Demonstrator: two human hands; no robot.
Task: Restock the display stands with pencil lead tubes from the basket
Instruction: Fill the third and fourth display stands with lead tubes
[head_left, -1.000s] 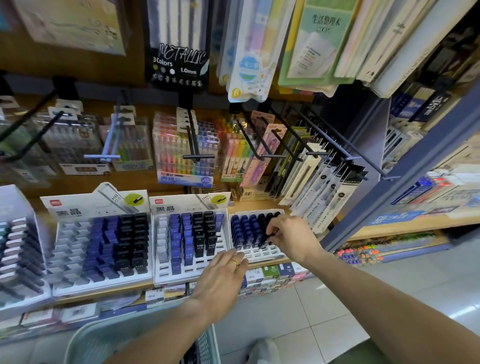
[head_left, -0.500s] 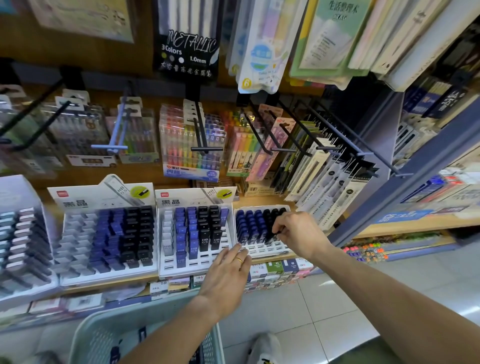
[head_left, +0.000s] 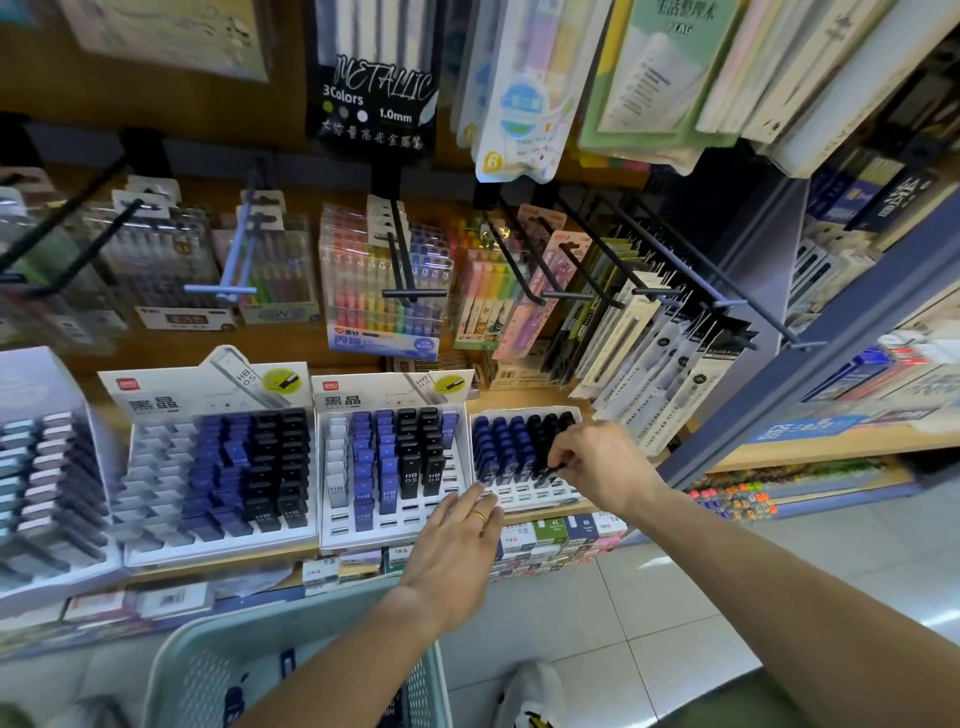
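Observation:
Three white display stands sit on the wooden shelf: a left one (head_left: 156, 540), a middle one (head_left: 332, 535) and a small right one (head_left: 524, 493), all holding rows of blue and black pencil lead tubes. My right hand (head_left: 597, 467) pinches a black lead tube (head_left: 553, 470) at a front slot of the right stand. My left hand (head_left: 457, 540), fingers straight and wearing a ring, reaches to the front left corner of that stand. The pale green basket (head_left: 176, 670) is below, under my left forearm, with a few dark tubes inside.
Black hooks (head_left: 519, 270) with hanging pen packs jut out above the stands. Another grey stand (head_left: 47, 467) sits at far left. A blue shelf post (head_left: 810, 374) rises at right. My shoe (head_left: 535, 696) stands on the tiled floor.
My left hand moved up from the shelf edge to the right stand's front corner. My right hand stays at the same stand, slightly lower on the black tube row.

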